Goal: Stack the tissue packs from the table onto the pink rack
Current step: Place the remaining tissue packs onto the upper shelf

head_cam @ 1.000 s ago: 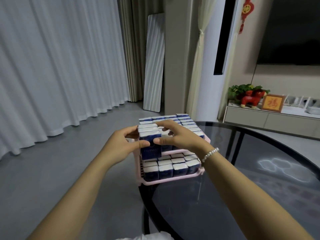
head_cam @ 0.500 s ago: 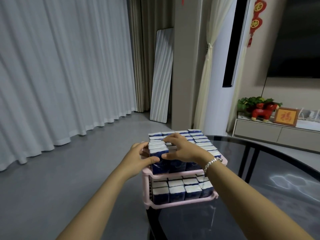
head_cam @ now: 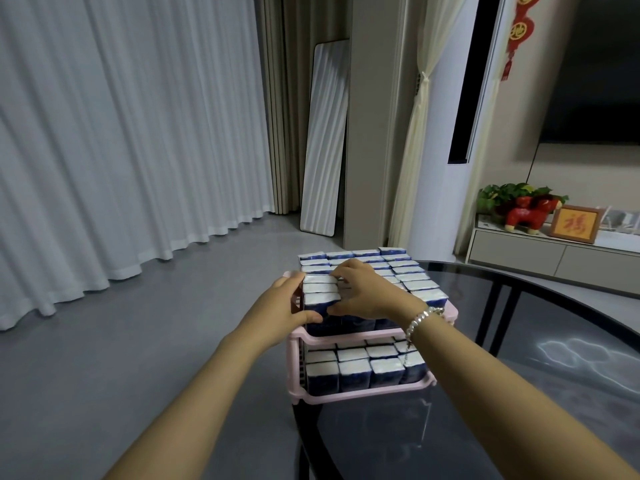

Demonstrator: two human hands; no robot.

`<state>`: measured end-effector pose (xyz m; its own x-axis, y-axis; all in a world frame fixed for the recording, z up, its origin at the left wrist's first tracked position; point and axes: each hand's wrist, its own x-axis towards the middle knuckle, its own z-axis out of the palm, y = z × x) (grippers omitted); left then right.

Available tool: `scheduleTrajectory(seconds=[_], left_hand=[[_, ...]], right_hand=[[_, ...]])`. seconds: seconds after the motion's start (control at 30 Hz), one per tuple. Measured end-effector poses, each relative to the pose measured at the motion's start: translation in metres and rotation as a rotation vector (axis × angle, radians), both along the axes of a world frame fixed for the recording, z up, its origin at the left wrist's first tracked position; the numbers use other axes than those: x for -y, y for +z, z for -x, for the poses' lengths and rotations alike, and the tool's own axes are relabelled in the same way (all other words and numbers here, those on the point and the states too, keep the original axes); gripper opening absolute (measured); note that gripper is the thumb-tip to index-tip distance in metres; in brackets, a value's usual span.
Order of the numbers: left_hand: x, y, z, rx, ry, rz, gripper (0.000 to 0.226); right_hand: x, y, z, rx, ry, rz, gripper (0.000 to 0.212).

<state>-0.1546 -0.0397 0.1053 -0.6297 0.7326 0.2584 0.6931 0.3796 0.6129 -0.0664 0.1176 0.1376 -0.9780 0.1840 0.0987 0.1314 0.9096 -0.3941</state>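
Both hands work at the near-left corner of the pink rack (head_cam: 363, 336), which stands at the edge of the dark glass desk (head_cam: 519, 393). The left hand (head_cam: 280, 308) holds the corner tissue pack (head_cam: 320, 301) from the side, thumb on its front; the right hand (head_cam: 363, 289) curls over the neighbouring tissue packs (head_cam: 408, 271), a bead bracelet (head_cam: 420, 320) on its wrist. Both tiers are packed full. Behind stand white curtains (head_cam: 121, 133), a leaning mirror (head_cam: 325, 140), grey floor (head_cam: 138, 323), and a low cabinet (head_cam: 554, 261) bearing a red figurine (head_cam: 530, 213).
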Motion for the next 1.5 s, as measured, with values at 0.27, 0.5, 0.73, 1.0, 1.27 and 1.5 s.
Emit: scheduleTrajectory(seconds=[0.27,0.5,0.73,1.0,1.27,1.5], left_hand=[[0.004,-0.007,0.003,-0.016,-0.05,0.058,0.093],[-0.004,-0.012,0.001,-0.13,-0.107,0.246,0.069],[0.0,-0.017,-0.01,0.109,-0.021,0.055,0.073],[-0.009,-0.037,-0.023,0.389,0.102,-0.239,0.072],[-0.042,-0.031,-0.022,0.512,0.117,-0.188,0.077],[-0.072,-0.022,-0.022,0.551,0.1,-0.161,0.077]], right_hand=[[-0.002,0.001,-0.012,-0.004,0.058,0.003,0.069],[0.004,-0.023,-0.02,-0.055,0.043,-0.393,0.051],[0.0,-0.028,-0.031,-0.297,-0.049,-0.283,0.069],[-0.035,-0.048,-0.077,-0.236,-0.7,0.081,0.086],[-0.051,-0.042,-0.092,-0.223,-0.759,0.201,0.093],[-0.068,-0.038,-0.094,-0.206,-0.826,0.215,0.092]])
